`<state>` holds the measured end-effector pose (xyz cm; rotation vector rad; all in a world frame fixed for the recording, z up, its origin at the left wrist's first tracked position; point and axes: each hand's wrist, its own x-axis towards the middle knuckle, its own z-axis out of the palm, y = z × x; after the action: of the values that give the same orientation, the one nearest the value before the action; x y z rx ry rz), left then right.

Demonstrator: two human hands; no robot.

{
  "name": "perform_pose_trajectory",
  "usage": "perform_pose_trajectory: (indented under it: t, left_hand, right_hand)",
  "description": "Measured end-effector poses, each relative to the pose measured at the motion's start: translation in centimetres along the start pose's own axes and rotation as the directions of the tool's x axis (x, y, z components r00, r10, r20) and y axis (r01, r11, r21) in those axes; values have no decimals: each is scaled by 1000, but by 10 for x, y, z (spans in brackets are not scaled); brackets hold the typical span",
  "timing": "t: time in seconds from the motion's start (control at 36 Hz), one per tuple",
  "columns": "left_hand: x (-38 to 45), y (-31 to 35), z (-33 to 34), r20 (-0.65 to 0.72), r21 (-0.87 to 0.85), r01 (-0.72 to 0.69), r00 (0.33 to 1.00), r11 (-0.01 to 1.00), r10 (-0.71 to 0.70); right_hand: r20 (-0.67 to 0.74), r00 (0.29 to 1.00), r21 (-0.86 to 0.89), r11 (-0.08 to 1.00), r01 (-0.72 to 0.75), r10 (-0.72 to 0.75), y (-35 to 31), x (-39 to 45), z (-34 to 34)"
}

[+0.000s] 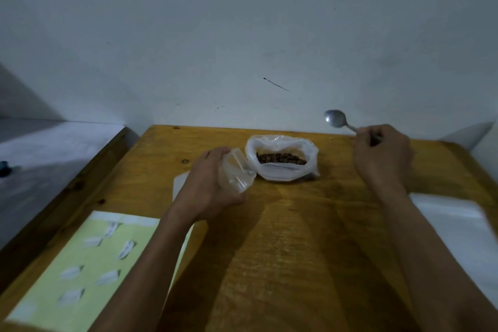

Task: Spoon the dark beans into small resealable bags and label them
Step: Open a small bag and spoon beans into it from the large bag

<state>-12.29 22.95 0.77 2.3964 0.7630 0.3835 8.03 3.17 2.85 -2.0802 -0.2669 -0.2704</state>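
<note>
A large clear plastic bag (280, 172) with its rim rolled down stands open near the table's far edge, and dark beans (280, 158) lie inside it. My left hand (210, 183) grips a small clear resealable bag (237, 170) just left of the big bag. My right hand (382, 156) holds a metal spoon (335, 118) by its handle, to the right of the big bag and raised above the table. The spoon's bowl looks empty.
The wooden table (283, 237) meets a white wall at the back. A pale green sheet (89, 272) with several white labels lies at the front left. A flat stack of clear bags (455, 229) lies at the right edge. A grey ledge (40, 164) runs along the left.
</note>
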Motion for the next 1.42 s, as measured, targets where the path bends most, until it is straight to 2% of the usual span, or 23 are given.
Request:
perform_pose_trajectory:
  t: [0.06,0.14,0.25,0.33,0.47,0.58,0.67,0.75,0.83,0.92,1.0,1.22,1.42]
  left_hand:
    - [1,1,0,-16,-11,-7,1000,1000,7]
    - [2,4,0,-32,-24,-7,999,1000,6]
    - [3,6,-1,-67,-22,-22,998,1000,21]
    - [5,8,-1,-78,-10,-43,996,999,42]
    - [9,11,1,-76,22,-49,996,999,50]
    - [9,9,1,-60,44,-29,998,999,31]
    - [11,8,1,-47,48,-16,999,999,19]
    - [12,8,1,-40,55,-16,999,998,18]
    - [13,9,1,-27,48,-18,999,999,20]
    - [13,10,2,-24,43,-24,999,999,25]
    - [11,8,4,-27,44,-32,999,999,33]
    - [12,10,3,-35,41,-66,997,997,67]
    - [12,12,4,-43,22,-72,996,997,73]
  right_hand:
    - [13,1000,163,987,-8,6,-12,-2,-4]
    - [108,993,414,906,-91,50,-30,-5,-8]
    - [185,982,537,833,-136,41,-40,-7,-4]
    - [181,983,498,864,-79,-15,-39,-11,-1]
    - [118,978,292,948,129,-170,-35,-15,-2]
    - [123,938,128,943,309,-324,-27,-16,-1]
    - [160,926,60,939,337,-343,-21,-20,7]
    - [219,946,63,971,231,-239,-11,-26,20]
    - [260,965,189,980,-55,3,-4,-34,29]
    - [318,920,308,893,-327,227,-1,-37,35]
    - [359,877,376,811,-448,319,-1,-36,35]
    - [373,865,479,728,-490,337,-6,-32,27]
    - [349,906,583,702,-409,239,-13,-30,15]
